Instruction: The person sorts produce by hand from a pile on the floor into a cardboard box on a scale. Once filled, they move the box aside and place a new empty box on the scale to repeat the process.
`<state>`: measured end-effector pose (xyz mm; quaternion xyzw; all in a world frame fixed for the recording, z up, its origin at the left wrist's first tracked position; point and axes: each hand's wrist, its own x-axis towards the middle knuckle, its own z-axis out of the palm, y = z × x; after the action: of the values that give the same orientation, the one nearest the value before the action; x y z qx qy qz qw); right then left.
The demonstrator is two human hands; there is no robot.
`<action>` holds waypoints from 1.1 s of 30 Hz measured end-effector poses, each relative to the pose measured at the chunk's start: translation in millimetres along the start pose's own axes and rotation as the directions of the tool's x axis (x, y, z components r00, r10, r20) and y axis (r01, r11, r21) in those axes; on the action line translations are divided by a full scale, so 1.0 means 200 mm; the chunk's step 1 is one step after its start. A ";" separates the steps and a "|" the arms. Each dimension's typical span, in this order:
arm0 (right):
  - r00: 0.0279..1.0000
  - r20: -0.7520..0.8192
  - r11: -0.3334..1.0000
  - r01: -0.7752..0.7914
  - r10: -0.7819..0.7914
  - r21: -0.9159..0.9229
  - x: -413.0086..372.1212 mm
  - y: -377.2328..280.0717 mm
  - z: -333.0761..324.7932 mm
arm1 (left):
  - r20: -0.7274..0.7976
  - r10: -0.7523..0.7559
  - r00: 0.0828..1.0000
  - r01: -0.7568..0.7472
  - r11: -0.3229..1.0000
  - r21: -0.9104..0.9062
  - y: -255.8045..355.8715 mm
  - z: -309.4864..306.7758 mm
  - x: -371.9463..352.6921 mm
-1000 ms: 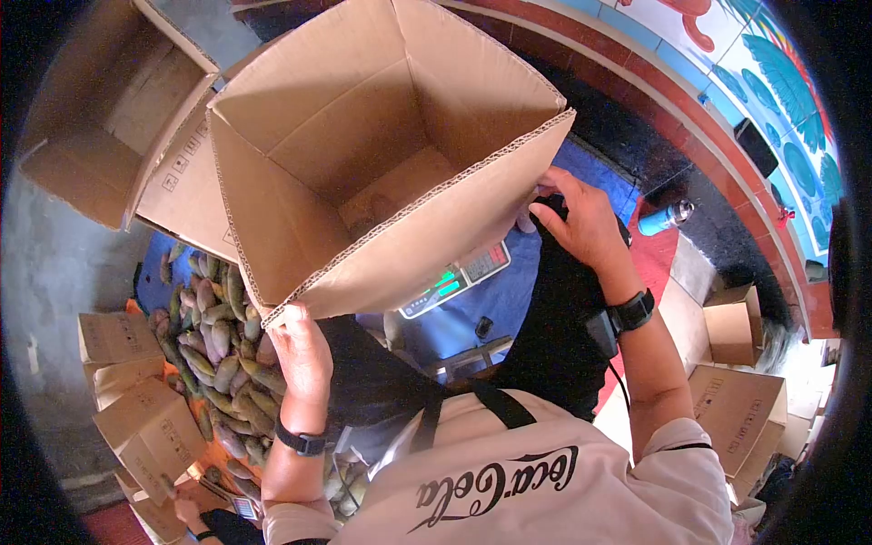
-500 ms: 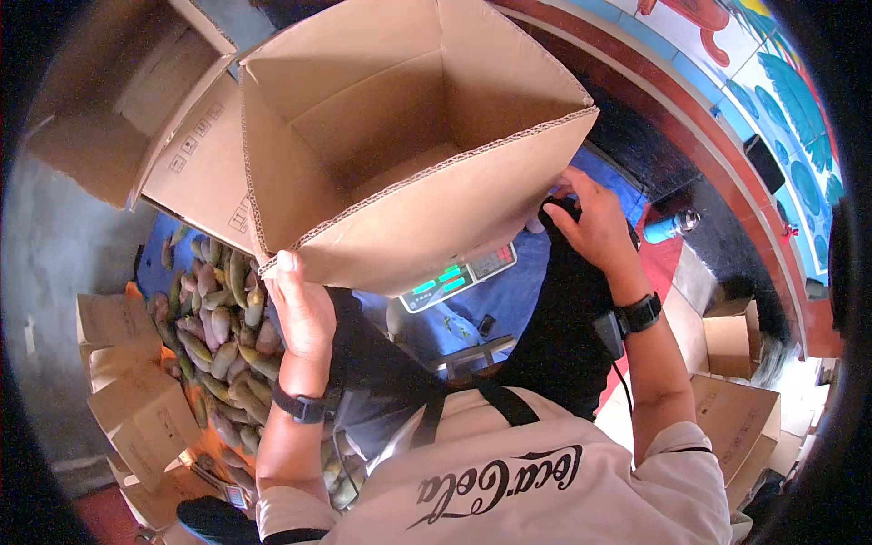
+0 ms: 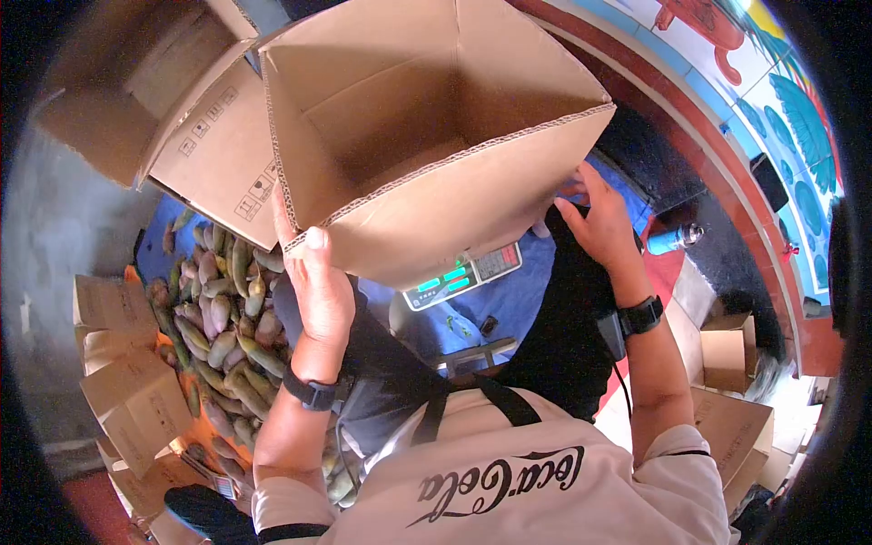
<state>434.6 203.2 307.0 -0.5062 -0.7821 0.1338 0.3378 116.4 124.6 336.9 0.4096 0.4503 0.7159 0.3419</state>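
A large open cardboard box (image 3: 472,195), its inside bare, stands over a digital scale (image 3: 468,277) with lit green displays. At the box's near left corner, my left hand (image 3: 318,291) grips the cardboard, thumb on the near face and fingers along the left side. My right hand (image 3: 599,222) is by the lower right side of the box, thumb and fingers apart, fingertips close to the cardboard and partly hidden behind it. The scale's far part is hidden by the box.
A heap of long green and purplish vegetables (image 3: 218,318) lies on the left. Another open carton (image 3: 209,145) sits at upper left, and smaller cartons (image 3: 136,409) stand at lower left. Blue sheeting (image 3: 454,327) covers the floor. A blue bottle (image 3: 672,239) lies at right.
The box has shifted slightly right in view. My right hand's fingers have spread from a more curled pose; my left hand stays on the corner, its fingers now showing along the side.
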 end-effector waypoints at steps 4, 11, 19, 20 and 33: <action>1.000 -0.002 0.997 0.000 0.000 -0.071 -0.01 -0.01 0.00 | -0.013 0.016 1.000 -0.016 1.000 0.013 0.01 0.00 0.01; 0.998 0.013 0.995 -0.062 0.063 -0.084 -0.01 -0.05 0.00 | 0.093 -0.090 0.992 0.082 0.993 0.090 0.06 -0.12 -0.01; 1.000 0.009 0.981 -0.024 0.026 -0.194 -0.03 -0.02 -0.01 | 0.027 0.013 1.000 -0.022 0.930 0.366 0.19 -0.43 -0.01; 1.000 0.019 0.982 -0.012 0.016 -0.187 -0.03 -0.02 -0.02 | -0.042 -0.001 0.999 0.017 0.921 0.389 0.16 -0.52 -0.01; 0.996 -0.052 0.939 -0.082 0.069 -0.335 -0.09 0.09 -0.09 | 0.090 -0.482 0.871 -0.125 -0.041 0.991 -0.78 -1.59 -0.70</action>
<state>463.5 192.0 302.8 -0.5888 -0.7666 0.0008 0.2564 -88.4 -55.0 70.6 0.6045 0.7860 0.0184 0.1285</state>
